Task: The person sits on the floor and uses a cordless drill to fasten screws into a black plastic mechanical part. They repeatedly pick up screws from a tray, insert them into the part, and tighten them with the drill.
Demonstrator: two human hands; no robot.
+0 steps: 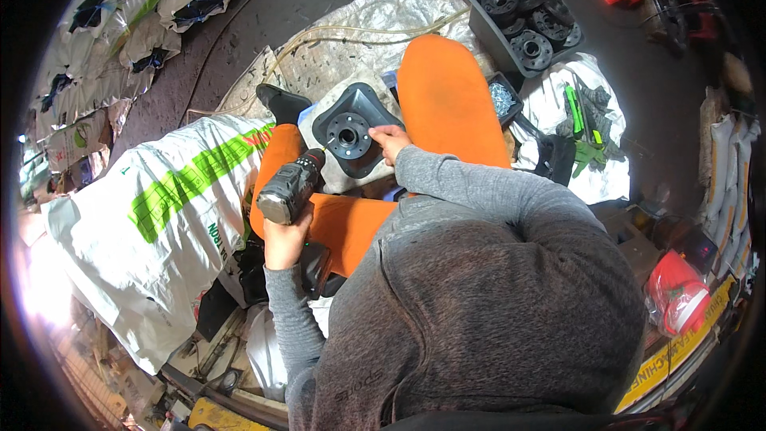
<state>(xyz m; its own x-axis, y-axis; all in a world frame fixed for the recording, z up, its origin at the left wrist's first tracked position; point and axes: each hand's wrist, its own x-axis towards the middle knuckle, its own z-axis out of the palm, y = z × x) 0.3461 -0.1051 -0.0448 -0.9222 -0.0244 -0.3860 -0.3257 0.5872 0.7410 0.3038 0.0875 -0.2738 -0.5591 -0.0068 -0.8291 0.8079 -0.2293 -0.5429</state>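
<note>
My left hand [286, 239] is wrapped round the grip of a dark cordless drill [289, 190]. The drill's bit points at the left edge of a black round hub [335, 128] with a hole in its middle and small holes about its face. This hub sits in the centre of a black square plate [363, 100] with rounded corners, lying on a pale pad [325, 178] between my orange-clad legs [444, 84]. On the hub's right edge rest the pinched fingers of my right hand [391, 144]. Whatever is between those fingertips is too small to make out.
A grey crate [477, 25] of black round parts stands far right. Beside it are a small dark tray of screws [501, 99] and green-handled tools [573, 108] on a white sack. A large white sack [152, 215] lies left. Hoses [351, 29] cross the sheet ahead.
</note>
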